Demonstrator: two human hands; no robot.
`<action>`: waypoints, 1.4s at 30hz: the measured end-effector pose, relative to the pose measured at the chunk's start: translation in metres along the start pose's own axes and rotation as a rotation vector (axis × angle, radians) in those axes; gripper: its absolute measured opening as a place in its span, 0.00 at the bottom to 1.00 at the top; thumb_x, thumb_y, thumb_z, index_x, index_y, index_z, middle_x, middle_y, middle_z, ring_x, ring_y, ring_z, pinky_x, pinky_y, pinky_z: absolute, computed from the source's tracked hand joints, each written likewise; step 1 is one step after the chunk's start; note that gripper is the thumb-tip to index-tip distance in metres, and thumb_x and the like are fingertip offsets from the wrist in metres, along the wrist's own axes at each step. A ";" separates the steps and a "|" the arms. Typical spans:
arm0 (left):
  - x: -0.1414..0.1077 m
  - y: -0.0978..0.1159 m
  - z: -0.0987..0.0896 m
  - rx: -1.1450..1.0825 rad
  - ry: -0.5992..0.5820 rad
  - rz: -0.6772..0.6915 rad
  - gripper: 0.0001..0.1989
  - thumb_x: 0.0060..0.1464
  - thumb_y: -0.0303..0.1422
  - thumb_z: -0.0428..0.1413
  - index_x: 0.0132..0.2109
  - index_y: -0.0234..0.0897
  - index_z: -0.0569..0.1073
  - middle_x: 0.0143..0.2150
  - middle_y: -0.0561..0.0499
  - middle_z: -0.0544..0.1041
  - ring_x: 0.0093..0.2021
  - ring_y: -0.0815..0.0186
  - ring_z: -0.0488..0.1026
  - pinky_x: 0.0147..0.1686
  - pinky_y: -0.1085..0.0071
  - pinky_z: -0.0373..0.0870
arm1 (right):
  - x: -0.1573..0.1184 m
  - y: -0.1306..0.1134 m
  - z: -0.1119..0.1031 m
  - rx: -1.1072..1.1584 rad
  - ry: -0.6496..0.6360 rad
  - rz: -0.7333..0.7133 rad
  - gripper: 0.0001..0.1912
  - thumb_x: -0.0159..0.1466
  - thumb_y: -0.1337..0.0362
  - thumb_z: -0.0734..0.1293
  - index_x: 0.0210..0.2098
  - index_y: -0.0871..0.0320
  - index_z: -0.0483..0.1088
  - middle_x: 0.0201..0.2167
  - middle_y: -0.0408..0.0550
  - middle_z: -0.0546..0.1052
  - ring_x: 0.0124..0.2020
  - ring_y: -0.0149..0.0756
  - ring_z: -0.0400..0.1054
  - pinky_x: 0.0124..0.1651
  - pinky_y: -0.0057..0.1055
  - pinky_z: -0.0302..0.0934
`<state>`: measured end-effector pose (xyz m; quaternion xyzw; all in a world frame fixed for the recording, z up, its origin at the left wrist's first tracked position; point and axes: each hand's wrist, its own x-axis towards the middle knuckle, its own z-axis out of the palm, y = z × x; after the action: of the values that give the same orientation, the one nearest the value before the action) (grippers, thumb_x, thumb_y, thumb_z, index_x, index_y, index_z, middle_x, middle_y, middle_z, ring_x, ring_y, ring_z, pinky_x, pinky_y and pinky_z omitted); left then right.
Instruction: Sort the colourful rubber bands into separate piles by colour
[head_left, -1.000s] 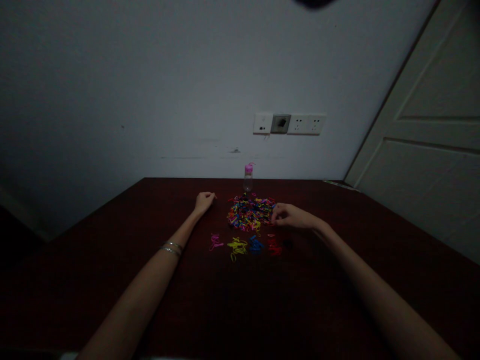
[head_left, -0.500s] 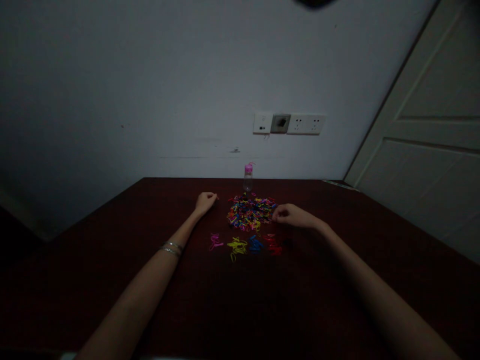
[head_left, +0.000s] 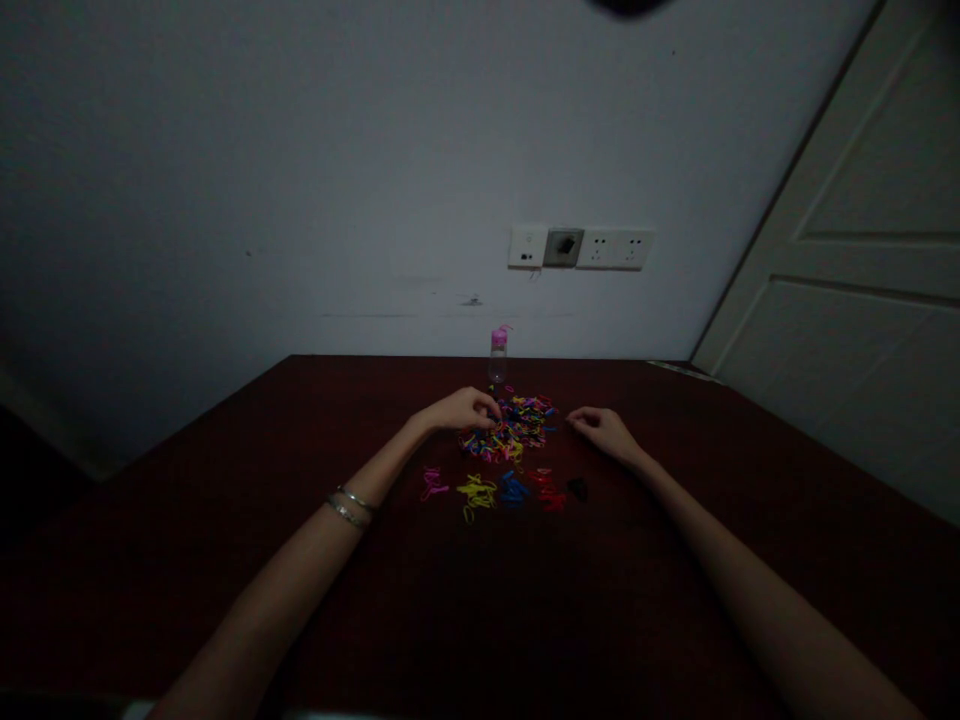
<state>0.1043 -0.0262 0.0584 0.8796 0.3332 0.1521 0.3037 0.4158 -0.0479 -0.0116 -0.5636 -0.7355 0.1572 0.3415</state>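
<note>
A mixed heap of small coloured elastic bands [head_left: 517, 430] lies on the dark red table. My left hand [head_left: 459, 408] reaches over the heap's left side, thumb and fingers curled into a pinch. Whatever is between those fingertips is too small to make out. Just right of the heap, my right hand [head_left: 606, 432] rests with its fingers drawn together; any content is hidden. Nearer me lie separate groups: pink bands [head_left: 433, 484], yellow bands [head_left: 478, 491], blue bands [head_left: 514, 488], red bands [head_left: 549, 491] and a small black cluster [head_left: 577, 488].
Behind the heap stands a clear bottle with a pink cap [head_left: 499, 355]. The table [head_left: 480, 610] meets a pale wall carrying sockets [head_left: 615, 249]. A white door [head_left: 862, 260] is at the right. The light is dim.
My left hand has moved right, from beside the heap onto its left part. My right hand has drawn back slightly to the right, off the heap's edge. The black cluster now shows more clearly.
</note>
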 end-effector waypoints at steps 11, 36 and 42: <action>0.004 0.050 0.040 0.272 -0.313 0.143 0.10 0.43 0.23 0.54 0.36 0.33 0.74 0.27 0.54 0.72 0.26 0.74 0.65 0.26 0.79 0.58 | -0.001 -0.004 0.002 -0.053 -0.007 0.014 0.14 0.54 0.61 0.60 0.33 0.60 0.73 0.31 0.48 0.76 0.32 0.37 0.69 0.36 0.29 0.60; -0.009 0.055 0.021 0.202 -0.204 0.072 0.07 0.42 0.24 0.52 0.31 0.33 0.74 0.22 0.55 0.68 0.22 0.75 0.61 0.23 0.78 0.54 | 0.000 -0.005 0.002 -0.107 -0.011 0.014 0.13 0.54 0.62 0.60 0.33 0.59 0.73 0.32 0.48 0.77 0.32 0.37 0.70 0.36 0.29 0.60; -0.041 0.054 0.009 0.112 -0.330 0.026 0.08 0.41 0.22 0.52 0.30 0.33 0.74 0.21 0.56 0.67 0.21 0.76 0.60 0.22 0.79 0.53 | -0.001 -0.007 0.002 -0.108 -0.002 0.011 0.13 0.54 0.61 0.60 0.34 0.59 0.74 0.32 0.48 0.77 0.32 0.37 0.69 0.35 0.29 0.60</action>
<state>0.1058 -0.0901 0.0832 0.9124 0.2752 -0.0093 0.3027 0.4091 -0.0504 -0.0091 -0.5852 -0.7402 0.1198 0.3087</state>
